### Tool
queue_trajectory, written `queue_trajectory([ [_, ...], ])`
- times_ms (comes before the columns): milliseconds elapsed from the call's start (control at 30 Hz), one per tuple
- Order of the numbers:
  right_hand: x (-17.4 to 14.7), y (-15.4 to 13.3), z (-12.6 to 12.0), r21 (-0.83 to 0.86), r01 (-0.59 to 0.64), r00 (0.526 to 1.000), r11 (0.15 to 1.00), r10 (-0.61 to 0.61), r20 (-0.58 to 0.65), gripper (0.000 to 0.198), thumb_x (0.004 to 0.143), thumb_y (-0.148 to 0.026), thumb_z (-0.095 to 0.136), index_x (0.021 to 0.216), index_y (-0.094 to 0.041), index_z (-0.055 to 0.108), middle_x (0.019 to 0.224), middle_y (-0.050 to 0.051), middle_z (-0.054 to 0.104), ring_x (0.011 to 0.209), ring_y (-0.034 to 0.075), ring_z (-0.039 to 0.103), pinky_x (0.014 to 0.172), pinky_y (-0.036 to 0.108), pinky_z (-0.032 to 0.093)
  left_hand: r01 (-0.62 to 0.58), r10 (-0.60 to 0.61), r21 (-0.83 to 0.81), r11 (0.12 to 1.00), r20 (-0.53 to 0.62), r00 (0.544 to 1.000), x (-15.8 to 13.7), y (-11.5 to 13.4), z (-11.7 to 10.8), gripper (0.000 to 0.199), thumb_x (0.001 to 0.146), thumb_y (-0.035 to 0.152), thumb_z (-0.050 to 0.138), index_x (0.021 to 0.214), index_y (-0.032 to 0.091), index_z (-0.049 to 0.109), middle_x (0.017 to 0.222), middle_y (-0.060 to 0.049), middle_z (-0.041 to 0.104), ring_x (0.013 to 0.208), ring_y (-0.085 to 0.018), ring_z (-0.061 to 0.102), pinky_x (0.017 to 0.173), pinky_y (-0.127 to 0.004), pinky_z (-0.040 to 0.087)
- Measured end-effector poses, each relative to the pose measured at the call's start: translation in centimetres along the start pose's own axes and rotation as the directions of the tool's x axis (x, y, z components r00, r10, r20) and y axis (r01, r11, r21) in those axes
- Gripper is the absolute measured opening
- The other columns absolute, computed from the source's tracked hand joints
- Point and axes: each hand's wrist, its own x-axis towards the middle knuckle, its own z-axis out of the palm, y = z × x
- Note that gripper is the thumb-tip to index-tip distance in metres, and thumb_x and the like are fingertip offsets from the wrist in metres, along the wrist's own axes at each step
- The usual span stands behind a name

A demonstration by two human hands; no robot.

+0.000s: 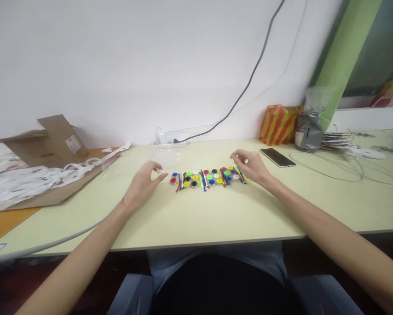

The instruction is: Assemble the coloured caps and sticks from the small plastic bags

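Note:
A row of small round discs [194, 184] in red, blue, yellow, green, black and white lies on the table, with bundles of thin coloured plastic sticks [203, 180] between the groups. At the row's left end is my left hand [144, 183], its thumb and forefinger curled towards each other around a small whitish bit that is too small to name. Over the right end, my right hand [252, 165] has its fingers bent in a pinch close to the sticks there. Whatever may be between those fingertips is hidden.
On the left, a cardboard box [57, 142] stands behind white plastic strips [61, 177]. A grey cable [74, 236] passes my left wrist. A power strip [166, 142] sits by the wall. To the right are a phone [277, 157], a striped bag [276, 124] and loose wire [334, 170].

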Motion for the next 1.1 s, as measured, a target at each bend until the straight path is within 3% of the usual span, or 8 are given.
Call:
queue_trajectory([
  [100,0.0,0.2,0.4,0.026,-0.01,0.999,1.0,0.009,0.053,0.025,0.092,-0.032,0.049,0.087,-0.018,0.069,0.058,-0.001,0.056,0.056,0.014,0.048,0.064,0.027,0.04,-0.058,0.064,-0.081,0.995,0.075,0.995,0.3,0.3,0.0,0.026,0.088,0.047,0.065,0.096,0.023,0.065,0.09,-0.003,0.062,0.082,-0.018,0.058,0.072,-0.03,0.045],
  [200,-0.1,0.1,0.6,0.044,-0.02,0.994,0.999,0.015,0.112,0.025,0.092,-0.032,0.048,0.089,-0.018,0.069,0.058,-0.001,0.057,0.055,0.014,0.049,0.063,0.026,0.039,-0.024,0.064,-0.152,0.988,0.265,0.962,0.1,1.2,0.0,0.023,0.087,0.044,0.065,0.097,0.023,0.069,0.075,0.001,0.059,0.068,-0.015,0.053,0.064,-0.027,0.042],
  [300,-0.1,0.1,0.5,0.051,-0.005,0.992,0.999,-0.001,0.124,0.023,0.091,-0.031,0.049,0.088,-0.018,0.068,0.056,-0.002,0.054,0.054,0.013,0.047,0.063,0.026,0.039,-0.017,0.09,-0.202,0.979,0.36,0.928,-0.3,2.1,-0.1,0.021,0.085,0.038,0.064,0.096,0.022,0.07,0.076,0.001,0.063,0.07,-0.015,0.056,0.064,-0.027,0.042],
  [567,-0.1,0.1,0.5,0.074,-0.001,0.989,0.997,-0.01,0.148,0.019,0.091,-0.029,0.05,0.087,-0.018,0.065,0.053,-0.005,0.049,0.049,0.011,0.04,0.058,0.025,0.035,-0.03,0.072,-0.117,0.993,0.377,0.923,-0.2,2.3,-0.7,0.025,0.089,0.041,0.056,0.099,0.022,0.068,0.088,-0.001,0.069,0.081,-0.017,0.062,0.075,-0.029,0.046],
  [733,-0.3,0.1,0.7,0.088,-0.007,0.986,0.996,-0.008,0.168,0.018,0.092,-0.029,0.05,0.087,-0.018,0.064,0.053,-0.005,0.048,0.048,0.011,0.037,0.055,0.024,0.032,-0.089,0.134,-0.14,0.986,0.357,0.925,-0.1,2.3,-0.7,0.024,0.088,0.041,0.058,0.097,0.021,0.068,0.099,-0.003,0.066,0.091,-0.018,0.061,0.081,-0.029,0.046],
  [1100,-0.2,-0.1,0.5,0.067,-0.016,0.982,0.998,0.003,0.19,0.022,0.093,-0.032,0.049,0.088,-0.018,0.064,0.051,-0.005,0.046,0.048,0.011,0.036,0.055,0.025,0.03,-0.041,0.104,-0.153,0.987,0.431,0.897,-0.2,1.8,-0.3,0.025,0.087,0.038,0.057,0.101,0.021,0.07,0.084,-0.001,0.066,0.078,-0.016,0.059,0.073,-0.028,0.045],
])
